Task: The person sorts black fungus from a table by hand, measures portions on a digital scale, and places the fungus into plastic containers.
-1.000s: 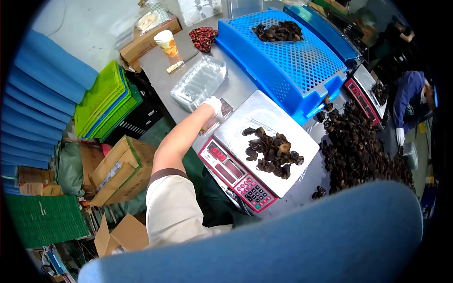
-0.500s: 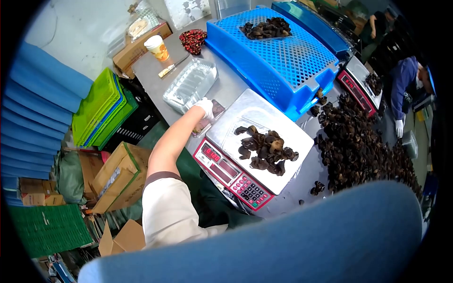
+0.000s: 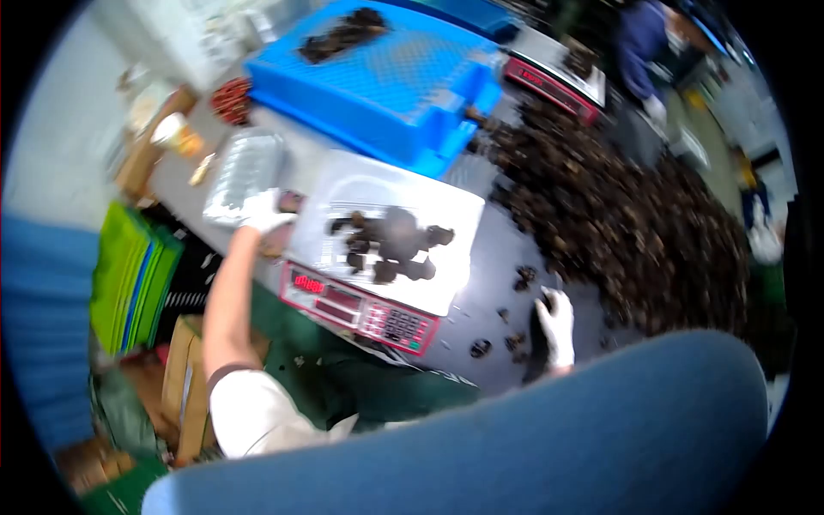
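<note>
Left hand (image 3: pixel 266 212), white-gloved: fingers at the near end of the clear boxes (image 3: pixel 247 163) and over a dark packet (image 3: pixel 292 202); blur hides how widely they part and whether they grip. Perhaps placed to steady the packet.

Right hand (image 3: pixel 558 328), white-gloved: fingers loosely bent, thumb a little apart; no held item visible, though a small hold can't be ruled out. It seems to rest low over the table (image 3: pixel 455 330).

Between the 2 sets of fingers: 1 scale (image 3: pixel 459 206), red display lit, bearing a portion of dark mushrooms (image 3: pixel 390 240), apparently on clear plastic, presumably so its weight reads.

Left of the right fingers: loose pieces (image 3: pixel 481 348).

Beyond the right fingers: 1 mushroom heap (image 3: pixel 618 223), likely kept within reach.

Beyond the left fingers: 1 paper cup (image 3: pixel 178 135); 1 blue crate (image 3: pixel 395 69), seemingly inverted as a stand for more mushrooms (image 3: pixel 343 36).

Farthest from the right fingers: 1 second scale (image 3: pixel 554 88); 1 co-worker's gloved hand (image 3: pixel 655 112).
</note>
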The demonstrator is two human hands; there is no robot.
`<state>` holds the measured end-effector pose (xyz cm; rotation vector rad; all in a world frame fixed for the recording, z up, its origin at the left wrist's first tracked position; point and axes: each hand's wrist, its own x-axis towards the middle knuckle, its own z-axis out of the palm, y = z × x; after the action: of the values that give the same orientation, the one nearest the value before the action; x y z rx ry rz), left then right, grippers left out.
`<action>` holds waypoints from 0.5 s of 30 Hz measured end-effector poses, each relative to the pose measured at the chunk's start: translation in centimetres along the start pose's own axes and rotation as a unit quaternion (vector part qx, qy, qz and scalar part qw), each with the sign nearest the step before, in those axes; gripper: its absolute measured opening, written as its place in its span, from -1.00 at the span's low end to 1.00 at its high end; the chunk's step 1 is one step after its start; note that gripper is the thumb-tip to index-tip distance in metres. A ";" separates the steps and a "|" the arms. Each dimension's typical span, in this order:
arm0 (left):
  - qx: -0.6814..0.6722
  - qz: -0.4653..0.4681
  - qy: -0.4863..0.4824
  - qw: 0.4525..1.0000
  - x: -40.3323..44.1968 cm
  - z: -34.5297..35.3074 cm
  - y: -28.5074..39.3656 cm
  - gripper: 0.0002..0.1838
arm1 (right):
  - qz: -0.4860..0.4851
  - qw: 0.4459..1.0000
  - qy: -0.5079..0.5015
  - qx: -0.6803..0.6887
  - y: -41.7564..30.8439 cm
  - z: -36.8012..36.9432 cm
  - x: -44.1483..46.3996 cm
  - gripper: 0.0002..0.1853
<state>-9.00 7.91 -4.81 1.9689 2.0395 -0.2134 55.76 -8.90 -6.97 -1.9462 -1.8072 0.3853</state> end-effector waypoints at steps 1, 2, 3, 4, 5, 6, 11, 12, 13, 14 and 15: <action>-0.064 -0.011 0.152 0.986 1.2 3.8 -3.1 -0.06 | 0.017 1.000 -0.010 0.006 0.4 0.0 -0.1 -0.64; -0.126 0.001 0.191 0.974 0.2 2.2 -2.3 -0.09 | 0.006 1.000 0.003 0.005 0.9 0.3 -0.1 -0.65; -0.200 0.009 0.289 0.936 0.9 3.5 -3.2 -0.28 | -0.008 1.000 0.014 0.007 1.5 0.6 -0.3 -0.65; -0.277 0.006 0.307 0.910 -1.0 1.7 -0.2 -0.36 | -0.008 1.000 0.019 0.003 2.0 0.8 -0.4 -0.64; -0.350 -0.002 0.322 0.880 -4.4 -2.1 3.5 -0.43 | -0.009 1.000 0.023 0.001 2.1 1.0 -0.4 -0.63; -0.323 0.052 0.332 0.885 -6.9 -4.1 6.4 -0.50 | -0.002 1.000 0.026 0.003 2.0 0.9 -0.4 -0.63; -0.285 0.323 0.180 0.884 -19.8 -6.5 23.6 -0.66 | -0.096 0.987 0.127 0.002 -0.5 2.2 1.2 -0.46; -0.247 0.396 0.110 0.877 -21.0 -6.0 26.7 -0.64 | -0.105 0.987 0.119 0.000 -1.5 2.1 2.0 -0.44; -0.249 0.415 0.013 0.875 -21.9 -3.6 28.6 -0.57 | -0.113 0.987 0.111 -0.001 -2.3 2.0 2.6 -0.41; -0.231 0.457 -0.014 0.859 -22.2 -1.1 30.7 -0.51 | -0.116 0.992 0.054 0.005 -2.4 2.2 3.1 -0.42; -0.205 0.481 -0.050 0.851 -22.2 1.4 32.3 -0.47 | -0.120 0.993 -0.004 0.010 -2.4 2.3 3.3 -0.43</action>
<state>23.68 -11.95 3.96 2.3181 0.7338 0.3130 52.86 -5.21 -7.36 -1.6902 -2.0047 0.3308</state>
